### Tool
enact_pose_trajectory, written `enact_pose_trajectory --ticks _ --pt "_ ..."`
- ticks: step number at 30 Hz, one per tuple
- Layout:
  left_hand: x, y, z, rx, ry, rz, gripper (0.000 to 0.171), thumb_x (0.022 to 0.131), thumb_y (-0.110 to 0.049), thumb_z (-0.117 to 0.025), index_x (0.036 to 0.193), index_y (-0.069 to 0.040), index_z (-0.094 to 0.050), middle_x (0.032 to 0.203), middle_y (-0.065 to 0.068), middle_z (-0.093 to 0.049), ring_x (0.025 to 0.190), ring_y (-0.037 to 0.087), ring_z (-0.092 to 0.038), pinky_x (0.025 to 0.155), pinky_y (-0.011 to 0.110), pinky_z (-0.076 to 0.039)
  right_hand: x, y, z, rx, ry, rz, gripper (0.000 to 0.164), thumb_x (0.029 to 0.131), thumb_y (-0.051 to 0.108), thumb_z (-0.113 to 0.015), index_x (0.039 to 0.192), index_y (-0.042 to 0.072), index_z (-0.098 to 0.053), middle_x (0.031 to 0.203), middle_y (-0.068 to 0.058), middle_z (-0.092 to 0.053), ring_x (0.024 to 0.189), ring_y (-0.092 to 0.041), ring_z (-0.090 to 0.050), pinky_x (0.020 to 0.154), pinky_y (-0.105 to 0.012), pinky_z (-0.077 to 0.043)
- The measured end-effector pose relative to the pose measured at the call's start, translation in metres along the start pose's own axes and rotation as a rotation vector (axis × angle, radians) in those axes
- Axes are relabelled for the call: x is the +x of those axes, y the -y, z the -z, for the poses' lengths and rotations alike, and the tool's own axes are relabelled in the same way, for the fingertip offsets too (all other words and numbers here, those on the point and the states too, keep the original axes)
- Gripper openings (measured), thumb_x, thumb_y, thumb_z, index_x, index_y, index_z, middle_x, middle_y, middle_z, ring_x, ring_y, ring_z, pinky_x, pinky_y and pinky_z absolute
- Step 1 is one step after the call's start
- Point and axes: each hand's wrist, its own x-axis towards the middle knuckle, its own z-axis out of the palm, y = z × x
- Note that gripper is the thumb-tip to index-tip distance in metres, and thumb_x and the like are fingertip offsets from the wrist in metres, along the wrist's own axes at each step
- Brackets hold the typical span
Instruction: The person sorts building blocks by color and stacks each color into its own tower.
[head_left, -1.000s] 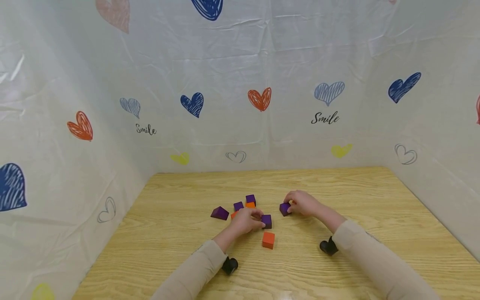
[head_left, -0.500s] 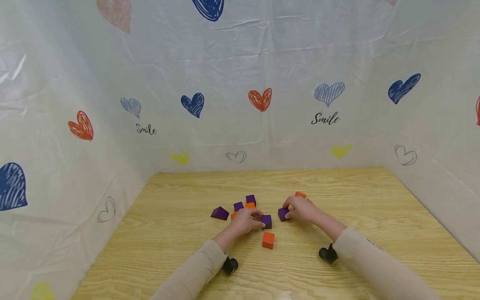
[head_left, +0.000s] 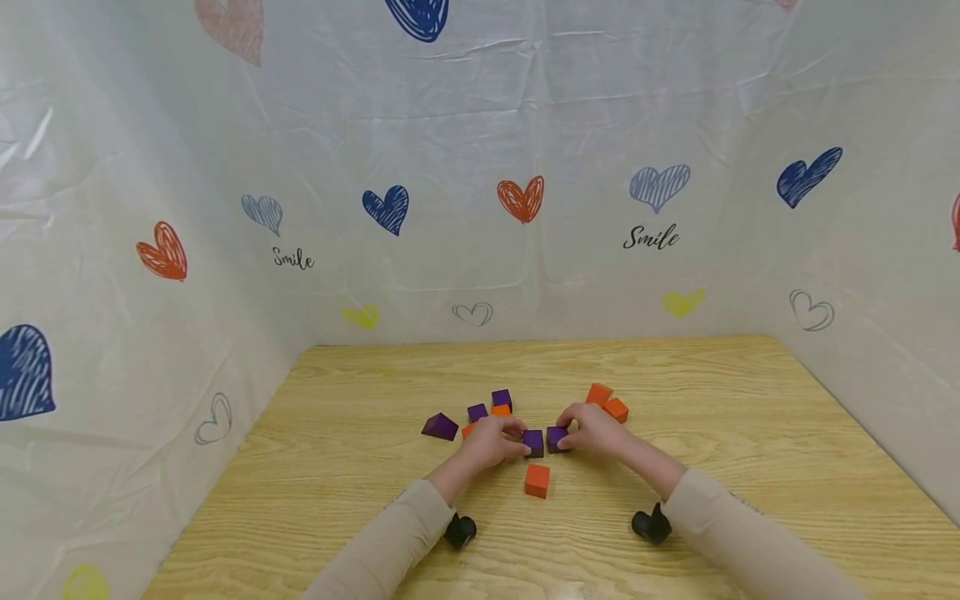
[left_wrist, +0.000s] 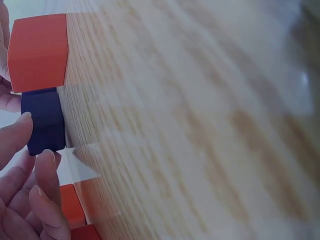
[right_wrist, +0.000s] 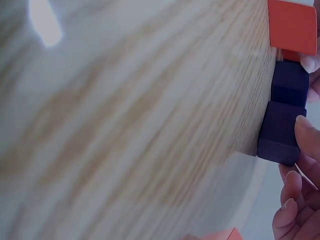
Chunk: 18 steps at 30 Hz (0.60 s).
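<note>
My left hand (head_left: 491, 443) grips a purple cube (head_left: 533, 443) between thumb and fingers at the middle of the table. Just to its right, my right hand (head_left: 597, 431) pinches a second purple cube (head_left: 557, 439), with a narrow gap between the two in the head view. An orange-red cube (head_left: 537, 481) lies nearer to me, in front of the left cube. In the left wrist view the thumb and fingers hold the purple block (left_wrist: 44, 122) from both sides. The right wrist view shows the right hand's thumb on its purple block (right_wrist: 281, 132).
Left of the left hand lie a purple wedge-shaped block (head_left: 440, 426), two purple cubes (head_left: 502, 398) and orange blocks (head_left: 501, 410), partly covered by that hand. Orange blocks (head_left: 616, 409) lie behind the right hand on the wooden table (head_left: 360, 379). A heart-printed sheet (head_left: 585, 267) hangs around the table.
My right hand has brought its purple cube left and nearer to me, up beside the other purple cube. This uncovers the orange blocks behind it. The left hand has stayed still.
</note>
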Motion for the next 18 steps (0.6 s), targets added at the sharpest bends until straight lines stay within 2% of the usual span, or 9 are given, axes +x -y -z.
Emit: enact_pose_trajectory --ticks 5,18 --pt "-0.0002 0.0003 0.0001 0.004 0.002 -0.002 0.026 0.077 -0.015 -0.074 0.100 -0.010 -0.066 0.093 0.002 -0.065 0.081 0.014 -0.057 0.066 0.027 -0.046 -0.0006 0.0032 -0.0040 0.052 -0.007 -0.057 0.020 0.074 0.011 -0.075 0.090 0.002 -0.067 0.087 -0.005 -0.063 0.077 -0.014 -0.056 0.067 -0.029 -0.047" --pt "-0.0004 0.0003 0.0002 0.009 0.003 -0.009 0.027 0.077 -0.016 -0.074 0.102 -0.010 -0.066 0.094 0.003 -0.065 0.084 0.016 -0.059 0.071 0.029 -0.048 0.0012 0.0054 -0.0091 0.063 -0.013 -0.101 0.020 0.073 0.012 -0.076 0.089 0.005 -0.067 0.087 -0.003 -0.063 0.077 -0.013 -0.054 0.070 -0.030 -0.045"
